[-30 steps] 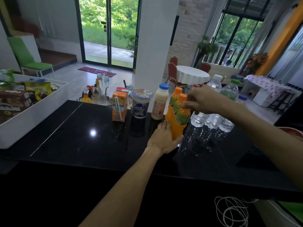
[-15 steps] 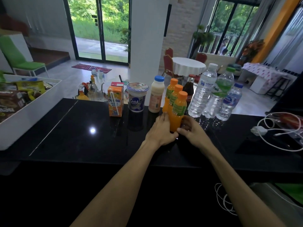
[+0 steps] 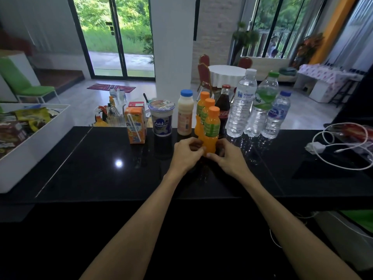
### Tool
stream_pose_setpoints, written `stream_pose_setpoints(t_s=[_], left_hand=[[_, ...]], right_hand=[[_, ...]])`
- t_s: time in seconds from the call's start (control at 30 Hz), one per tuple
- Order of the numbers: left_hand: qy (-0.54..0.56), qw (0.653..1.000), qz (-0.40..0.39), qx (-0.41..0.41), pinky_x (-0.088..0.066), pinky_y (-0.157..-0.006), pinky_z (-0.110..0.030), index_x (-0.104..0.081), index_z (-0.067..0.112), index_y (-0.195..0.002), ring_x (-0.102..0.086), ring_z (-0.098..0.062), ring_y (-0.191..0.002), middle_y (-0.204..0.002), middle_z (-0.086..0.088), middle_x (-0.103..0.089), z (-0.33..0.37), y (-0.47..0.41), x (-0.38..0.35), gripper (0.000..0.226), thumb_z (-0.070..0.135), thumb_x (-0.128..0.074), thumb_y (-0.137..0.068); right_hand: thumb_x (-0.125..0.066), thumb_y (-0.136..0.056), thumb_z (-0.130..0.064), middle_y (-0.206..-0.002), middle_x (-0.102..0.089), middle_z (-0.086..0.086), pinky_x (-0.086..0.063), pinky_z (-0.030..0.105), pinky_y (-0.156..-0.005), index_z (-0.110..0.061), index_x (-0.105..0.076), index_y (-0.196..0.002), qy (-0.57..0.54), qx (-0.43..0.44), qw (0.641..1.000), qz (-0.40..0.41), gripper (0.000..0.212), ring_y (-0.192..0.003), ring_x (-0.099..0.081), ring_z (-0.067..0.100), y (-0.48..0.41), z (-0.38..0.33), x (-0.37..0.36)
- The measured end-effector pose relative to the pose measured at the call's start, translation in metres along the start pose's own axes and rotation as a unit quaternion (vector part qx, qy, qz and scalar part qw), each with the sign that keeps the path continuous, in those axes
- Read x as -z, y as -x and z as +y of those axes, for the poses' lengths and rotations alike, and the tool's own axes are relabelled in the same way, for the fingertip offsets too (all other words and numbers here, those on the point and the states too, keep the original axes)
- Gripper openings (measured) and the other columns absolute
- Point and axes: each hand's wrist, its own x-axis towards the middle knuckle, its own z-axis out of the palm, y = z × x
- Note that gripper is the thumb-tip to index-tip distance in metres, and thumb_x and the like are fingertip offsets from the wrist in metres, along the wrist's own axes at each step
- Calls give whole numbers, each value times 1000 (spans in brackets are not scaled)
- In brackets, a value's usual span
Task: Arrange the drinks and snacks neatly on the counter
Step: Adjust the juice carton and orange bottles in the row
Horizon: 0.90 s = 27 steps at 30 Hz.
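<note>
Strong daylight from the glass doors (image 3: 119,37) and the windows (image 3: 282,27) at the back, greenery outside pale and nearly washed out. Dim toward the camera, lower part almost black. Glossy black counter (image 3: 80,168) with one small white glare spot left of centre and faint mirrored shapes below the water bottles (image 3: 242,106). Sharp at centre, front orange bottle (image 3: 211,128) bright and evenly lit. Wide-angle bending at the edges: door and window frames leaning inward, corners stretched and slightly soft.
</note>
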Motion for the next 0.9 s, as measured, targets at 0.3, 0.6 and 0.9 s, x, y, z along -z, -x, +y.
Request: stream_pose_setpoints(t_s=[0.3, 0.6, 0.9], left_hand=[[8, 1000, -1, 15, -54, -77, -14, -74, 14, -111, -68, 2, -89, -100, 7, -74, -2, -2, 1, 27, 21, -73, -86], [-1, 1000, 0, 11, -47, -91, -22, -58, 17, -131, -57, -3, -107, -123, 4, -61, -6, -7, -5, 48, 13, -64, -84], [-25, 998, -56, 23, -44, -108, -40, -43, 24, -147, -51, -14, -129, -142, 1, -55, -10, -12, -7, 53, 20, -49, -94]], right_hand=[[-85, -69, -44, -76, -62, -15, -37, 10, -53, -25, -62, -100, -4, 6, 1000, 18, 43, -60, -56, -2, -2, 4, -3], [-77, -65, -63, -126, -65, -6, -42, 26, -78, -26, -47, -139, 13, 5, 999, -31, 87, -99, -64, 14, -13, 6, -3], [-69, -63, -76, -109, -70, -9, -53, 37, -85, -34, -58, -123, 37, 24, 998, -41, 75, -92, -66, 12, -21, 8, -6]])
